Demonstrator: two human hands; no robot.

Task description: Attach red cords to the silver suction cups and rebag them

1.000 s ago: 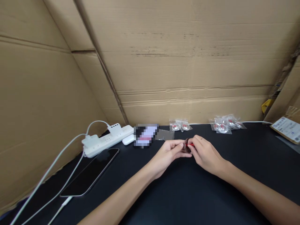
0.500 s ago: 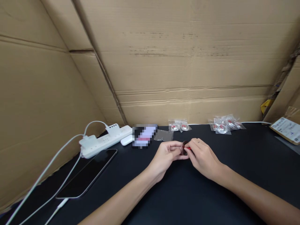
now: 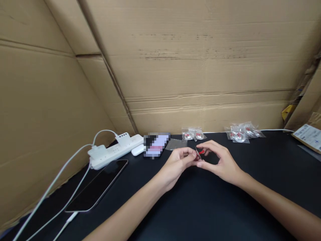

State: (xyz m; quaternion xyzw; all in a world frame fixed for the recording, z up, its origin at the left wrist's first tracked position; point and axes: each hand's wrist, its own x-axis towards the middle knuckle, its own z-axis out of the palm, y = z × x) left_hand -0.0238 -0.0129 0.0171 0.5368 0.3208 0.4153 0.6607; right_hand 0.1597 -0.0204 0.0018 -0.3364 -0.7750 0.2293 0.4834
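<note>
A thin round metal disc (image 3: 198,152) with a red piece on its right face stands tilted, nearly edge-on, between my two hands. My left hand (image 3: 178,164) pinches it from the left, thumb and fingers closed on it. From the other side my right hand (image 3: 220,160) spans the disc, thumb at its lower edge and index finger at its upper edge. The red piece (image 3: 201,152) sticks out toward my right palm. What exactly the red piece is remains too small to make out.
Small clear bags with silver-and-red discs (image 3: 194,135) lie at the back, and a pile of similar bags (image 3: 242,134) sits farther right. A flat clear bag (image 3: 176,144), a blurred phone (image 3: 157,144), a white power strip (image 3: 116,152), cables and a tablet (image 3: 97,187) occupy the left.
My right hand has spread from a pinch at the red piece to thumb and index finger at the disc's edges. The disc has turned more edge-on, baring the red piece.
</note>
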